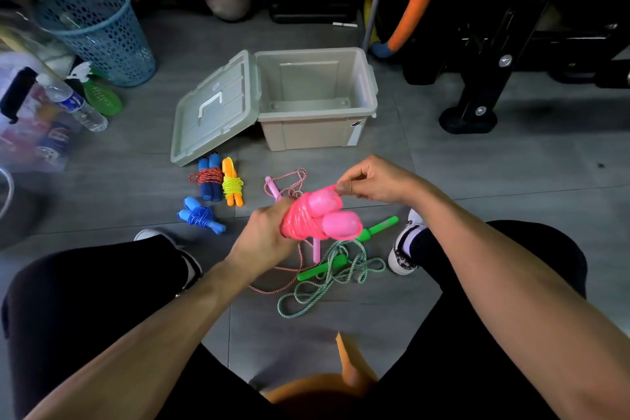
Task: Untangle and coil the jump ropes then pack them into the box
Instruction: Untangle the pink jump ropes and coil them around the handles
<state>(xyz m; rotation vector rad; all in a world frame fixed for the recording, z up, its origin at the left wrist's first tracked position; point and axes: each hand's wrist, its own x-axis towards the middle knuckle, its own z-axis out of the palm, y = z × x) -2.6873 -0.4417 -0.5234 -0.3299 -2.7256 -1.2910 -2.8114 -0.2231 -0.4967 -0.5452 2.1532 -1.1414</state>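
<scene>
Hands [269,235] gripping pink rope [306,218]

Left hand [264,235] fingers hidden behind pink rope bundle [317,215], box label [356,133] perhaps unreadable, left-edge clutter [30,126] blurred

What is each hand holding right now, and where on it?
Left hand grips the pink jump rope around its wound bundle; right hand pinches the cord's loose end at the top.
</scene>
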